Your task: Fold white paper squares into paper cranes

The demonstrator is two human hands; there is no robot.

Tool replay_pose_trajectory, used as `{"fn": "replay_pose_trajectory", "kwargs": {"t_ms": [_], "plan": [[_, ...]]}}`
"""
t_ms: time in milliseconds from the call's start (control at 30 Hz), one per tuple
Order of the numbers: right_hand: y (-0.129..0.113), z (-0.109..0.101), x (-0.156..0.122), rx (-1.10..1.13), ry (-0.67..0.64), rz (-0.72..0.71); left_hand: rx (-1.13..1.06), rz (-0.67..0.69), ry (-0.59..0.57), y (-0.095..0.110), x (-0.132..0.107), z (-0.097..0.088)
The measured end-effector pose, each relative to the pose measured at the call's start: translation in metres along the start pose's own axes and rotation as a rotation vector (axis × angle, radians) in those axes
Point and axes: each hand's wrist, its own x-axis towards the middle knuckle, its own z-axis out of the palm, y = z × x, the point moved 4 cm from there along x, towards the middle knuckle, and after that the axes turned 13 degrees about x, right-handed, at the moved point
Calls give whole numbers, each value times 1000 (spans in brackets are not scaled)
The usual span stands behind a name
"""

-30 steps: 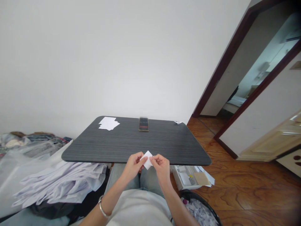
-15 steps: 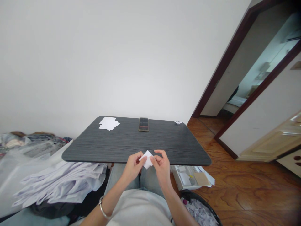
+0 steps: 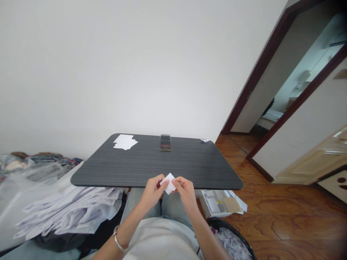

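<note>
A small white piece of folded paper (image 3: 170,182) is held between both hands at the near edge of the dark table (image 3: 151,168). My left hand (image 3: 153,189) pinches its left side, thumb on top. On the right side, my right hand (image 3: 185,189) grips it the same way, its fingers curled behind the paper. Several white paper pieces (image 3: 125,142) lie at the table's far left. At the far right corner sits a small folded white paper (image 3: 205,140).
A phone-like dark object (image 3: 165,142) lies at the table's back edge. Below right are a white box (image 3: 208,206) of papers and a black bin (image 3: 242,234) of paper scraps. White cloth (image 3: 73,209) is piled at left. A doorway opens at right.
The raised fingers of my right hand have come down and curled in against the paper. My left hand has stayed nearly in place.
</note>
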Motion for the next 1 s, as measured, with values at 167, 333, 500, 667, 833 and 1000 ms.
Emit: {"fn": "replay_pose_trajectory", "kwargs": {"t_ms": [167, 333, 500, 667, 833, 1000], "plan": [[-2, 2, 0, -16, -7, -54, -40, -4, -31, -4, 0, 2], [-2, 3, -1, -20, -13, -101, -161, -13, -67, -6, 2, 6], [-4, 7, -3, -54, -41, -94, -205, -15, -50, -2, 1, 5], [-4, 9, -3, -74, -73, -85, -241, -5, -59, 3, -2, 7], [-5, 7, -4, -95, -45, -136, -274, -19, -65, 2, -2, 9], [-6, 4, -5, -103, -20, -172, -225, -62, -61, -2, -3, 4]]}}
